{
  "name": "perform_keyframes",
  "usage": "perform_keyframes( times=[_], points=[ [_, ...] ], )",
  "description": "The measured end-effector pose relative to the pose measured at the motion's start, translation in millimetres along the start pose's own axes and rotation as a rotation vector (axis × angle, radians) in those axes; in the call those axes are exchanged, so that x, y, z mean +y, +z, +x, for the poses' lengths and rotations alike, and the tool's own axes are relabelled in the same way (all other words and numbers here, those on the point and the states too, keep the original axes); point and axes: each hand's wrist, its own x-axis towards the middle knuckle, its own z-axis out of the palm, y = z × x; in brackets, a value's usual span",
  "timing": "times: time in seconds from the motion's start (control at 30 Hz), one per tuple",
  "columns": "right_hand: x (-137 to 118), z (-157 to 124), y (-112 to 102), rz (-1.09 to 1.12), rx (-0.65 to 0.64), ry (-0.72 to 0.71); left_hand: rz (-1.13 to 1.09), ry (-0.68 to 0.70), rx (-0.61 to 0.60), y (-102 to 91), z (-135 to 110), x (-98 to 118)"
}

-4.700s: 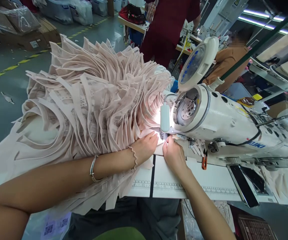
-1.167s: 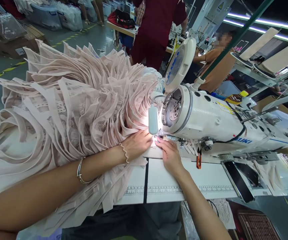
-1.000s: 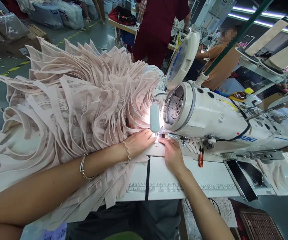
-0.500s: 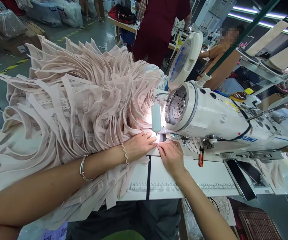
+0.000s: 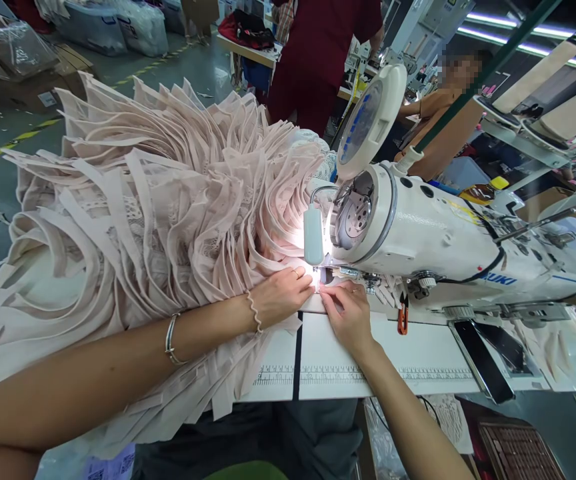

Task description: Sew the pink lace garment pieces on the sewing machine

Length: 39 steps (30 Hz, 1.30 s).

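Note:
Under the bright lamp of a white sewing machine (image 5: 418, 223), both hands meet close to the needle area. My left hand (image 5: 279, 298) has its fingers bent and pressed together at the edge of the pale pink fabric (image 5: 208, 240), left of the needle. Just to the right, my right hand (image 5: 351, 315) pinches with thumb and forefinger at the small lit piece of fabric. The fingertips and the cloth there are partly washed out by glare. A big heap of layered pale pink fabric with lace lies beyond and under my left forearm.
Orange-handled thread snips (image 5: 403, 315) hang or lie beside the machine. A smartphone (image 5: 482, 360) rests on the table's right side. A ruler strip (image 5: 333, 375) runs along the front edge. A person in dark red (image 5: 315, 60) stands behind; another person sits at the back right.
My left fingers have curled in a little more. My right hand has shifted slightly right, with a wider gap showing between thumb and forefinger. The fabric heap looks nearly the same.

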Motion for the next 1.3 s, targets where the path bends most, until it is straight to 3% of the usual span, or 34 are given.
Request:
perform_keyframes(
  times=[0.23,0.5,0.63,0.93,1.3],
  points=[
    [6.0,-6.6,-6.2,0.002,-0.08,-0.18,-0.045,-0.022,0.055,8.7,-2.2,-0.7],
    [10.9,-4.0,-2.6,0.072,-0.13,-0.014,-0.176,-0.067,0.01,2.4,-7.6,-9.9],
    [14.1,-4.0,-0.9,0.08,-0.108,-0.042,-0.191,-0.022,-0.072,1.2,-9.8,-14.4],
    [12.0,-2.7,-0.3,0.003,-0.07,-0.159,-0.171,-0.039,-0.103,1.0,-8.1,-15.4],
    [16.6,-0.2,2.0,-0.058,-0.244,-0.045,-0.155,-0.129,-0.098,4.6,0.8,-15.6]
  ],
)
